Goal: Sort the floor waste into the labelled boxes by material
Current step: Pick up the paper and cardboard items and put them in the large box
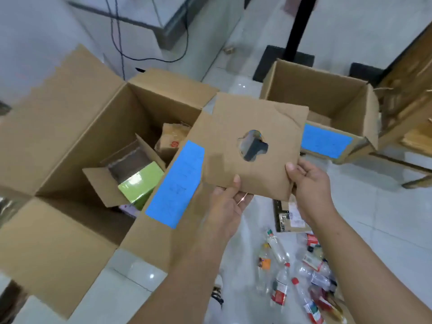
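I hold a flat brown cardboard sheet (268, 127) with a ragged hole in its middle, above the floor between two boxes. My left hand (228, 204) grips its near edge and my right hand (308, 183) grips its near right corner. To the left stands a large open cardboard box (77, 127) with a blue label (176, 183) on its flap; inside lie a smaller open carton, a green box (140, 181) and a brown packet. A second open box (327, 94) with a blue label (325, 141) stands at the back right. Several plastic bottles (292, 277) lie on the floor below my arms.
A flattened printed carton (289, 216) lies on the white tiled floor under my right hand. A black pole on a dark base (299, 26) stands behind the right box. Wooden furniture (411, 108) is at the far right, and cables hang at the back left.
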The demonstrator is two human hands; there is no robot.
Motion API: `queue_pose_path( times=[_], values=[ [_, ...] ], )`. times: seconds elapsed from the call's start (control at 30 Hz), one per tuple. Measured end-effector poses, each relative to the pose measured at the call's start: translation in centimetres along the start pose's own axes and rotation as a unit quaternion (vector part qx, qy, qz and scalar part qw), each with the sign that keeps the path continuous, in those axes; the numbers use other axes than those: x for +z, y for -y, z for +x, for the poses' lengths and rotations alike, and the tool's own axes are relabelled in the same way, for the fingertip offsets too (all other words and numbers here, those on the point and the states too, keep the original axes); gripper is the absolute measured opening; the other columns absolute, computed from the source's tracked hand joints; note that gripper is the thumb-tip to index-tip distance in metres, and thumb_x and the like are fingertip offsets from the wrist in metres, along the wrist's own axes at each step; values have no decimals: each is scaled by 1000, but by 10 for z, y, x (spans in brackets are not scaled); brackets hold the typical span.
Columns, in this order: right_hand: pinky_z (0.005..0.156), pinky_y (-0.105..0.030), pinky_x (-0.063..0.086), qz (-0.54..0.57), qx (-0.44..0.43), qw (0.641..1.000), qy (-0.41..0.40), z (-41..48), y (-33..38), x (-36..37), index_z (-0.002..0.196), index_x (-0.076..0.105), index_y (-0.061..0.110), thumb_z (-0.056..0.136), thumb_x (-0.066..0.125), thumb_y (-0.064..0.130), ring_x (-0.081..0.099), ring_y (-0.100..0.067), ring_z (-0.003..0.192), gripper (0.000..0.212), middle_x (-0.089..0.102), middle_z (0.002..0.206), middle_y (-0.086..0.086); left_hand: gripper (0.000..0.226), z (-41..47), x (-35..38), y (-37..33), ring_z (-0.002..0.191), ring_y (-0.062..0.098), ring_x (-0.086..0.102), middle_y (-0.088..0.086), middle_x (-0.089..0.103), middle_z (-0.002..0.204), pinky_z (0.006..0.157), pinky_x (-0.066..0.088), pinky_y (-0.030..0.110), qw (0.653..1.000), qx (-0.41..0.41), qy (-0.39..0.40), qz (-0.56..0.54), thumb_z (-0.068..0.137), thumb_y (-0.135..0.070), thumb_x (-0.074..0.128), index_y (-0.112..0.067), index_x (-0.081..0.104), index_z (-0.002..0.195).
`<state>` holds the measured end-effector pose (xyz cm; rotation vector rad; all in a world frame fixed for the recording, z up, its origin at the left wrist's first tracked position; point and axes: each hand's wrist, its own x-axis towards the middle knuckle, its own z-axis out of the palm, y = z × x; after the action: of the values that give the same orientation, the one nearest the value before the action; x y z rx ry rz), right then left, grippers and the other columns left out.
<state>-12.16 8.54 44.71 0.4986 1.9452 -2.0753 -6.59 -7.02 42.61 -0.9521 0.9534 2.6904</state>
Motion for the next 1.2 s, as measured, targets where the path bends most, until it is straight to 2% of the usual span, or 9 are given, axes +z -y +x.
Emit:
queue_pose_path(
  times=[0.17,0.27,0.37,0.53,0.77,0.87,1.0,1.07,1.2],
  values=[
    [72,-25,57,-28,24,992,119,11,-3,132,118,64,18,98,54,5,71,-5,86,26,76,100,5,37,0,-78,-94,104,20,68,7,65,129,87,59,36,992,64,-79,-70,98,-13,52,-13,53,135],
    [92,-34,55,-100,41,979,176,9,-12,185,146,42,18,96,61,16,64,-13,112,54,62,131,3,36,5,-120,-143,108,21,64,8,60,132,85,59,35,984,80,-134,-90,99,-19,52,-10,53,134],
    [102,-38,49,-185,61,958,211,-3,-23,209,148,39,22,94,63,23,61,-9,110,59,56,135,4,28,10,-146,-164,113,23,60,7,57,128,99,50,43,987,26,-158,-16,95,-29,58,-14,57,119],
    [101,-41,51,-185,83,960,192,-15,-45,200,137,51,22,95,62,24,59,-16,117,44,60,130,-2,27,11,-138,-130,111,20,64,5,64,124,95,52,37,985,8,-165,58,91,-28,65,-17,58,115],
    [95,-41,54,-107,91,985,100,-10,-46,117,130,57,15,95,60,15,64,-17,96,35,64,124,-10,34,28,-77,-46,110,16,64,1,64,126,85,51,30,992,-10,-87,91,98,-28,54,-16,53,131],
    [94,-42,55,-87,83,992,46,-10,-48,55,130,56,11,96,60,15,65,-23,104,35,64,123,-11,34,36,-44,-3,116,19,62,1,65,127,87,50,30,993,-37,-40,107,99,-29,52,-19,55,132],
    [89,-35,57,-50,78,995,-35,-18,-58,-42,130,57,15,96,60,18,65,-22,111,34,64,124,-9,35,29,17,69,117,15,61,-3,64,128,102,46,33,975,-64,9,210,97,-26,57,-22,55,131],
    [86,-31,57,-26,84,993,-80,-27,-65,-92,129,57,13,96,60,16,65,-23,110,34,65,122,-10,30,21,47,112,115,15,61,-4,65,124,101,47,32,965,-79,30,249,96,-24,59,-23,59,126],
    [93,-40,56,0,91,981,-170,-52,-87,-194,122,61,15,95,59,15,66,-20,105,27,68,115,-7,28,6,95,210,106,16,63,-3,69,109,91,50,27,939,-118,60,316,94,-22,62,-23,63,123]
  ],
)
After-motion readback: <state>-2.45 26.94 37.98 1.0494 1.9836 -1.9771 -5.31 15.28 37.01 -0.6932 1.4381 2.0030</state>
